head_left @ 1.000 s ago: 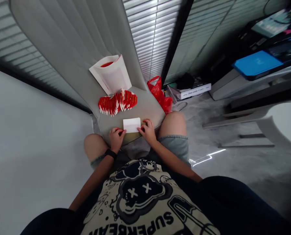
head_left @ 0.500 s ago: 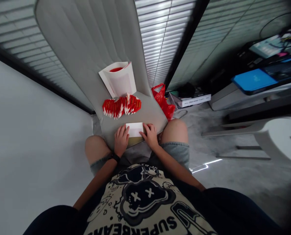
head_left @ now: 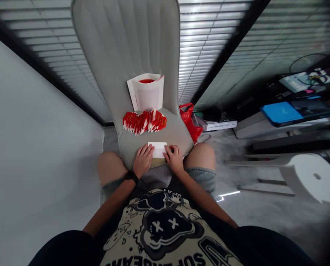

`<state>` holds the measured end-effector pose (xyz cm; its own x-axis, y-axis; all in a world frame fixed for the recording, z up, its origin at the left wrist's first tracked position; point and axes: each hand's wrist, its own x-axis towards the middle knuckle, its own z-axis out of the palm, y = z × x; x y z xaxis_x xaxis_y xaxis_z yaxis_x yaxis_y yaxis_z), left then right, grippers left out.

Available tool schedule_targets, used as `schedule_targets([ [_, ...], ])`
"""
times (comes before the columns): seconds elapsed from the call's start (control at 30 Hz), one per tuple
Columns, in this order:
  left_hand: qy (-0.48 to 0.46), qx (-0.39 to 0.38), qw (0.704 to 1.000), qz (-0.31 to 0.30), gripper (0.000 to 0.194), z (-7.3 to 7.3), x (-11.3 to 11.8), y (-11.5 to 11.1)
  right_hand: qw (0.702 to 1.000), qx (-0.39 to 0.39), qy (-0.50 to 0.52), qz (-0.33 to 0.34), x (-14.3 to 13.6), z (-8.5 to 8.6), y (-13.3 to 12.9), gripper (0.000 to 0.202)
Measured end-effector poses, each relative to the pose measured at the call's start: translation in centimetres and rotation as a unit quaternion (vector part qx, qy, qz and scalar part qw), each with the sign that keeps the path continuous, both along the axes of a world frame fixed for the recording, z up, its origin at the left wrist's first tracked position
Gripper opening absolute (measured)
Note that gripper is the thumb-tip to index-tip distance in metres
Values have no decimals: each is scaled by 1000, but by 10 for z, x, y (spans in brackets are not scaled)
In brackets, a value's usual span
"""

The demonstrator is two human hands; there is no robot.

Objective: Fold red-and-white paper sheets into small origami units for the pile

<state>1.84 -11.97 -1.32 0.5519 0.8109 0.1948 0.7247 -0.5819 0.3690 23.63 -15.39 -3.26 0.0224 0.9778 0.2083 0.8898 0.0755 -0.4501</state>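
Note:
A small folded white paper (head_left: 159, 150) lies near the front edge of the grey chair seat (head_left: 178, 136), a crease running across it. My left hand (head_left: 144, 159) rests at its left edge, fingers stretched flat and touching it. At the opposite edge, my right hand (head_left: 174, 158) has curled fingers pinching the paper. A yellowish flat piece (head_left: 157, 162) shows partly beneath it. Beyond my hands a fanned row of red-and-white paper packets (head_left: 142, 122) lies on the seat. Behind that, a white paper pouch (head_left: 148, 95) with a red inside leans against the backrest.
A red plastic bag (head_left: 191, 125) is on the floor right of the chair, near a flat box (head_left: 220, 125). Further right are a white stool (head_left: 314, 175) and a blue flat object (head_left: 282, 112) on a surface. A white wall (head_left: 43, 140) stands at left.
The view has shifted, so the chair and things on it appear further right. My right fingers look more curled at the paper's edge. The paper stays between my hands.

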Motion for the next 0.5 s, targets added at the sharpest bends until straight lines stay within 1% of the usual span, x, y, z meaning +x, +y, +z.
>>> schedule_targets([
  [0.13,13,5,1000,8,52,0,1,0,1000,9,-29,-2,1,0,-1,45],
  [0.3,57,9,998,24,52,3,4,-3,997,2,-78,9,1,0,0,47],
  [0.5,71,11,997,37,51,3,7,-5,995,-3,-97,1,2,-4,1,48],
])
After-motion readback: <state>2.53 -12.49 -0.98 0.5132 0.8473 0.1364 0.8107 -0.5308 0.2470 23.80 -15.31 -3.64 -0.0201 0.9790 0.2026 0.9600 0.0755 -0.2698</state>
